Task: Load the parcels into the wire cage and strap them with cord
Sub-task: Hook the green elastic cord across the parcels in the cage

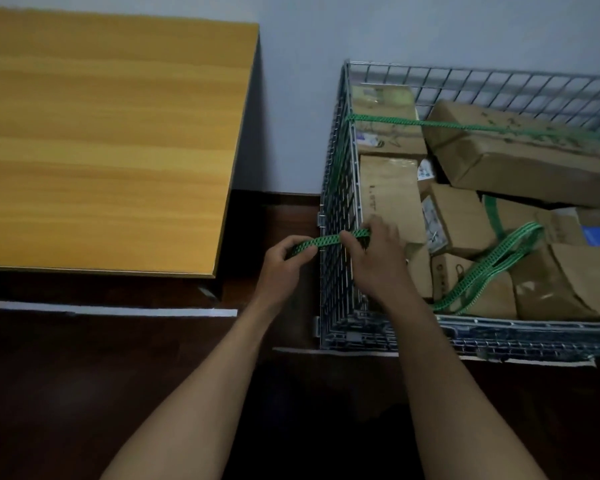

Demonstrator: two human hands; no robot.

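Note:
A wire cage stands on the floor at the right, filled with several brown cardboard parcels. One green cord is stretched across the parcels at the back, hooked on the cage's left wall. A second green cord crosses the top of that left wall near the front; its slack loops over the parcels. My left hand grips the cord's end outside the cage. My right hand pinches the same cord just inside the wall.
A wooden table stands to the left of the cage, with a dark gap of floor between them. A pale wall runs behind both. White strips lie on the dark floor under the table's front edge.

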